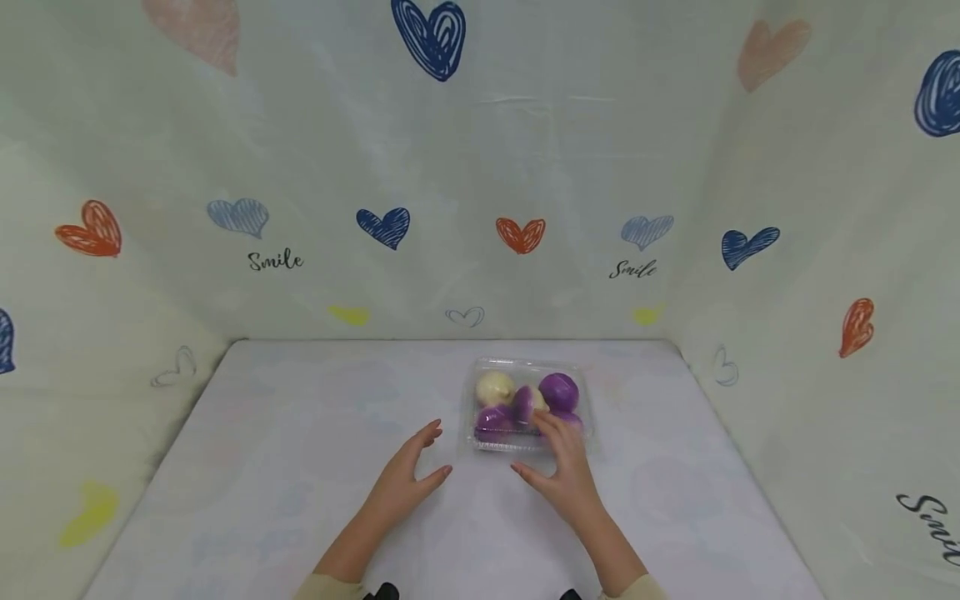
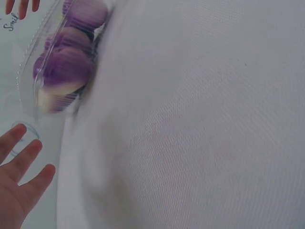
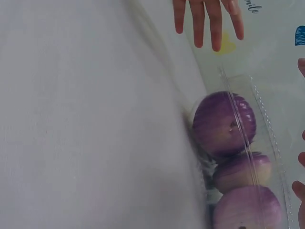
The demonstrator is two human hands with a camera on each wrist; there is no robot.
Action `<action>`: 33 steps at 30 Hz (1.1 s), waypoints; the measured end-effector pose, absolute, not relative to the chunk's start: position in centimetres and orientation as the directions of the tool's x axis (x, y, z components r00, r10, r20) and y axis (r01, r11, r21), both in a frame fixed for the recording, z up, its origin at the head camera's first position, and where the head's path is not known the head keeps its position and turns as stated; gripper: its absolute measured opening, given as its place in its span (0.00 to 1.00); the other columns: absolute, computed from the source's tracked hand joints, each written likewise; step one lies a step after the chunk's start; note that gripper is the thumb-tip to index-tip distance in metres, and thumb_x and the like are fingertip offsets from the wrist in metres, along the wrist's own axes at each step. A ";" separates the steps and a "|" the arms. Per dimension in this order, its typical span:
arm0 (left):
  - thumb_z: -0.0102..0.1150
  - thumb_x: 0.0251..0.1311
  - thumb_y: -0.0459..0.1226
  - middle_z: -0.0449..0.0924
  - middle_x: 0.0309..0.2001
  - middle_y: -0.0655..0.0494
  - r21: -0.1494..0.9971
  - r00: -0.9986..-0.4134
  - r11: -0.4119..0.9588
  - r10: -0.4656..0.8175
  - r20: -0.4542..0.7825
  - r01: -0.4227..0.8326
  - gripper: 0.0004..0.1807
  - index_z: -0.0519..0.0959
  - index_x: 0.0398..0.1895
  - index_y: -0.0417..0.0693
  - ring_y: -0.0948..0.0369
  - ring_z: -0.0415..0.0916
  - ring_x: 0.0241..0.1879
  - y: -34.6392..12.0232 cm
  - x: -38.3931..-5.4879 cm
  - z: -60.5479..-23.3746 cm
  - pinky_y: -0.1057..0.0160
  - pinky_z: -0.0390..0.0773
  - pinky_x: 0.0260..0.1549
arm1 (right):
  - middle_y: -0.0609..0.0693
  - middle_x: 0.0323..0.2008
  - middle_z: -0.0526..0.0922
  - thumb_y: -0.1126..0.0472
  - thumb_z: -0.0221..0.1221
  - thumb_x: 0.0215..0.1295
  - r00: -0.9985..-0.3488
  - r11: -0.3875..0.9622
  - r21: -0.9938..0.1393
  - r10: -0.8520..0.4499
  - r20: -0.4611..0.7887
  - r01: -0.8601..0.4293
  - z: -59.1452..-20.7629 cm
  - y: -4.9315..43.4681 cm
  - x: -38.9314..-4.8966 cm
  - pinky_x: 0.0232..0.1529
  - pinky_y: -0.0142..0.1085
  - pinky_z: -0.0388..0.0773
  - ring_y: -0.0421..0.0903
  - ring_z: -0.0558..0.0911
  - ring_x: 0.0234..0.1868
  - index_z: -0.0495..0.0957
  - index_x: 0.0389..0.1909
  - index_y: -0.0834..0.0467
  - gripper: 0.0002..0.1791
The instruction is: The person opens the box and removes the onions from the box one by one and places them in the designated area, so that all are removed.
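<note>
A clear plastic clamshell box [image 1: 510,445] lies on the table, a little right of the middle. Inside are several round purple and cream bulbs [image 1: 558,392] that look like onions; one is mostly cream [image 1: 495,388]. My right hand [image 1: 567,477] hovers at the box's front right corner, fingers spread and overlapping it in the head view; whether they touch it I cannot tell. Left of the box, my left hand [image 1: 401,483] is held apart from it, thumb and fingers spread, holding nothing. In the right wrist view, the purple bulbs [image 3: 224,124] show through the box's ridged side.
The white cloth-covered table [image 1: 300,417] stretches out on both sides of the box. Behind it and at the sides hangs a pale curtain [image 1: 585,167] printed with hearts and the word Smile. Beige sleeves [image 1: 330,587] show at the bottom.
</note>
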State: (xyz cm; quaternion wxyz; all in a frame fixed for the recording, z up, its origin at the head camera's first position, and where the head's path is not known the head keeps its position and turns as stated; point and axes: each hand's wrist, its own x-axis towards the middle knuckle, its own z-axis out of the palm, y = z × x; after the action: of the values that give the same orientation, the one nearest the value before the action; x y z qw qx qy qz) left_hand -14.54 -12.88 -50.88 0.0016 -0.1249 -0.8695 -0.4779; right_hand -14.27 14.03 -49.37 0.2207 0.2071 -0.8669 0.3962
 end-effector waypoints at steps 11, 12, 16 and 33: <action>0.63 0.62 0.35 0.73 0.61 0.43 0.921 -0.963 0.347 0.256 0.089 0.177 0.35 0.61 0.71 0.40 0.44 0.70 0.60 -11.7 -15.9 -52.0 0.41 0.69 0.56 | 0.55 0.59 0.75 0.58 0.76 0.42 -0.774 0.580 -0.566 -0.192 0.604 -0.585 -50.2 11.4 -15.0 0.60 0.50 0.63 0.57 0.70 0.60 0.76 0.56 0.62 0.37; 0.63 0.63 0.35 0.73 0.61 0.43 0.926 -0.963 0.337 0.256 0.082 0.169 0.35 0.61 0.71 0.40 0.44 0.70 0.60 -11.6 -15.9 -52.1 0.41 0.69 0.56 | 0.54 0.59 0.75 0.57 0.77 0.42 -0.775 0.581 -0.565 -0.196 0.601 -0.586 -50.2 11.2 -15.2 0.60 0.51 0.63 0.57 0.70 0.61 0.76 0.56 0.62 0.37; 0.61 0.63 0.35 0.73 0.61 0.41 0.942 -0.965 0.302 0.253 0.068 0.145 0.34 0.61 0.71 0.39 0.43 0.70 0.60 -11.1 -16.0 -52.2 0.40 0.69 0.55 | 0.55 0.56 0.77 0.58 0.77 0.40 -0.767 0.586 -0.547 -0.222 0.602 -0.599 -50.3 10.4 -15.6 0.58 0.55 0.64 0.57 0.71 0.60 0.77 0.54 0.59 0.36; 0.59 0.65 0.34 0.75 0.56 0.37 0.956 -0.963 0.260 0.262 0.068 0.138 0.32 0.61 0.70 0.35 0.41 0.74 0.55 -10.4 -15.9 -52.6 0.41 0.71 0.53 | 0.49 0.54 0.78 0.57 0.77 0.42 -0.814 0.691 -0.489 -0.260 0.519 -0.532 -50.7 8.9 -16.0 0.54 0.54 0.63 0.53 0.71 0.58 0.80 0.52 0.54 0.31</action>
State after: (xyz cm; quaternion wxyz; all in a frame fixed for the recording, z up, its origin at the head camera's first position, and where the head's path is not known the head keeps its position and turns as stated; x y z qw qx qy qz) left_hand -15.93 -10.45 -52.56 -0.0519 -0.1264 -0.7919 -0.5951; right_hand -16.04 8.88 -50.73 0.2095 0.2212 -0.8953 0.3249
